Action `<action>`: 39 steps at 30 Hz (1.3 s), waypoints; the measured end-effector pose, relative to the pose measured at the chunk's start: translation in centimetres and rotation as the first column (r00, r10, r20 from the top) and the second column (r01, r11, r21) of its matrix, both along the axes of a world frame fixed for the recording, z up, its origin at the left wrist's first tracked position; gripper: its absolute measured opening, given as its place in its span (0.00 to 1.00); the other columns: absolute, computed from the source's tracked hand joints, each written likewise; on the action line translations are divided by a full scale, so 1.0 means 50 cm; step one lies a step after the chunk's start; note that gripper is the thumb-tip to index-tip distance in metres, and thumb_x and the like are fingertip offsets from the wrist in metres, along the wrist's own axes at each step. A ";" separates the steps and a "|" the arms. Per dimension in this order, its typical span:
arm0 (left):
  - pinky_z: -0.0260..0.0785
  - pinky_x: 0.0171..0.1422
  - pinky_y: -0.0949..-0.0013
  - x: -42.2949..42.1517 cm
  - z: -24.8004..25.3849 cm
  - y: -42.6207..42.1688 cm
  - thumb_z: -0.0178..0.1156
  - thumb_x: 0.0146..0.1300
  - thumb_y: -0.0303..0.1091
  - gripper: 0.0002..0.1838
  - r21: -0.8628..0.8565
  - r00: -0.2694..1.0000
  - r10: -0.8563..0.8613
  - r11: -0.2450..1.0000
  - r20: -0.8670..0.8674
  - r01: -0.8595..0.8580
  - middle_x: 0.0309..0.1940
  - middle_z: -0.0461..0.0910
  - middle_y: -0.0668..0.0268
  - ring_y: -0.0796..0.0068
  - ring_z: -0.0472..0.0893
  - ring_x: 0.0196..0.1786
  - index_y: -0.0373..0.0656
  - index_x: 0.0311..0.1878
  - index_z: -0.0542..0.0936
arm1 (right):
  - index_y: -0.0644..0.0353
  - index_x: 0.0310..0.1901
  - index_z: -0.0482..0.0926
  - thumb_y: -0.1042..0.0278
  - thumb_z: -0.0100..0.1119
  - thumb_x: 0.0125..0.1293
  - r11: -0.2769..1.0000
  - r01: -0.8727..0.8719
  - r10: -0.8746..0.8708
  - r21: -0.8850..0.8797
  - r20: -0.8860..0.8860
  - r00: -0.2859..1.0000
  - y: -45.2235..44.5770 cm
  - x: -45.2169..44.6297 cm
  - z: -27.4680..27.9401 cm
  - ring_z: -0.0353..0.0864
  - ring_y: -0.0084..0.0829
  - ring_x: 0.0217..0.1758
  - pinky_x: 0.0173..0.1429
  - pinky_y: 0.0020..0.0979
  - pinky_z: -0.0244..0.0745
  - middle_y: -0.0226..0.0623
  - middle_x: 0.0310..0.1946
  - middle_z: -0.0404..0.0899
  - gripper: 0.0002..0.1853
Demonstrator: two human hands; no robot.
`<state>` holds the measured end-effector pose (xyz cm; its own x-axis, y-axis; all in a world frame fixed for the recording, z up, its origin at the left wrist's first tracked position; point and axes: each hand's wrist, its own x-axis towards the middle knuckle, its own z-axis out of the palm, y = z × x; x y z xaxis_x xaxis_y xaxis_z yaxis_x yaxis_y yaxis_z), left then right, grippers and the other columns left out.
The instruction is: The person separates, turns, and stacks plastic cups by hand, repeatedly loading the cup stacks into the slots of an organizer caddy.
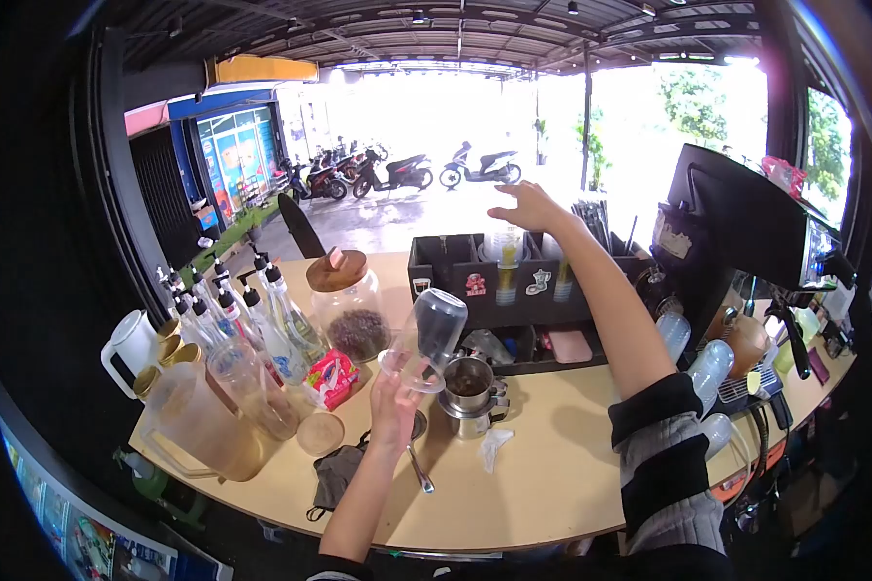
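My left hand (393,412) grips a clear plastic cup (438,324) near its rim; the cup is tilted with its base up. My right hand (530,207) reaches over the black organizer box (455,308), fingers stretched apart and nothing in them. Just below it stands a stack of clear plastic cups (505,254) in the box. Under the held cup, a metal drip coffee filter (468,380) with dark contents sits on a metal cup (472,422). A spoon (420,469) and a crumpled white tissue (495,447) lie close by on the table.
Pump bottles (281,300), a plastic pitcher (196,418) and a wooden-lidded glass jar (351,315) crowd the left. A red packet (332,378) and a grey face mask (339,476) lie nearer. A black monitor (741,213) stands right. Motorbikes (392,174) are parked outside.
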<state>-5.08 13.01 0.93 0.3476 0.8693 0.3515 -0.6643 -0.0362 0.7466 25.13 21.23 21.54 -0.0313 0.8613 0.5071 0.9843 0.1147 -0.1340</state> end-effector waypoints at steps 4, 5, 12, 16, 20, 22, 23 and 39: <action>0.60 0.67 0.52 0.000 -0.004 0.004 0.57 0.58 0.55 0.41 -0.015 1.000 -0.012 1.000 -0.021 0.012 0.62 0.59 0.65 0.54 0.61 0.67 0.43 0.69 0.55 | 0.58 0.59 0.72 0.41 0.59 0.54 0.999 -0.038 0.037 -0.024 -0.047 0.998 0.023 0.013 -0.045 0.66 0.51 0.63 0.66 0.43 0.61 0.54 0.55 0.72 0.36; 0.60 0.67 0.52 0.000 -0.005 0.005 0.57 0.58 0.55 0.41 -0.018 1.000 -0.011 1.000 -0.024 0.011 0.62 0.59 0.65 0.54 0.61 0.67 0.43 0.69 0.55 | 0.58 0.58 0.72 0.38 0.58 0.54 0.998 -0.049 0.046 -0.043 -0.054 0.997 0.030 0.020 -0.054 0.65 0.50 0.63 0.66 0.43 0.62 0.53 0.55 0.72 0.37; 0.58 0.68 0.52 -0.001 -0.007 0.009 0.56 0.58 0.55 0.41 -0.015 0.999 -0.012 1.000 -0.037 0.012 0.62 0.59 0.66 0.54 0.61 0.68 0.44 0.69 0.55 | 0.56 0.58 0.72 0.34 0.60 0.51 1.000 -0.012 0.010 -0.028 -0.061 0.998 0.022 0.019 -0.093 0.67 0.50 0.61 0.64 0.44 0.63 0.54 0.54 0.72 0.39; 0.58 0.68 0.52 0.002 -0.006 0.008 0.56 0.58 0.55 0.41 -0.015 0.999 -0.017 1.000 -0.048 0.016 0.63 0.59 0.66 0.55 0.61 0.68 0.44 0.69 0.55 | 0.59 0.58 0.73 0.39 0.62 0.52 0.999 -0.017 0.020 0.032 -0.078 0.997 0.017 0.014 -0.099 0.68 0.52 0.59 0.64 0.43 0.62 0.58 0.51 0.73 0.37; 0.65 0.64 0.53 0.005 0.006 0.004 0.57 0.60 0.47 0.36 -0.034 0.998 -0.043 0.998 0.040 0.045 0.59 0.60 0.62 0.57 0.64 0.65 0.38 0.66 0.57 | 0.62 0.56 0.73 0.36 0.61 0.51 0.967 0.093 -0.139 0.236 0.187 0.972 0.008 -0.012 -0.098 0.72 0.50 0.57 0.60 0.45 0.67 0.53 0.50 0.74 0.39; 0.64 0.66 0.52 0.007 0.017 0.008 0.60 0.60 0.41 0.35 -0.022 0.996 -0.056 0.998 0.071 0.057 0.60 0.60 0.62 0.55 0.64 0.66 0.38 0.66 0.57 | 0.63 0.50 0.75 0.38 0.59 0.55 0.960 -0.008 -0.018 0.280 0.089 0.996 -0.019 -0.062 -0.067 0.76 0.46 0.50 0.54 0.43 0.71 0.51 0.44 0.75 0.34; 0.64 0.66 0.52 0.009 0.023 0.013 0.60 0.60 0.41 0.35 -0.013 0.996 -0.055 0.998 0.076 0.057 0.60 0.60 0.62 0.55 0.64 0.66 0.38 0.66 0.57 | 0.64 0.45 0.77 0.40 0.56 0.59 0.941 -0.101 0.108 0.323 -0.005 0.994 -0.040 -0.091 -0.048 0.80 0.42 0.44 0.47 0.41 0.76 0.49 0.39 0.77 0.30; 0.57 0.67 0.63 -0.001 0.043 0.063 0.57 0.60 0.27 0.34 0.247 0.934 0.319 0.929 -0.162 -0.274 0.64 0.59 0.55 0.61 0.62 0.67 0.38 0.68 0.54 | 0.61 0.55 0.70 0.51 0.64 0.53 0.902 -0.253 0.279 0.350 -0.027 0.960 -0.016 -0.182 0.024 0.76 0.43 0.46 0.54 0.40 0.71 0.50 0.41 0.72 0.31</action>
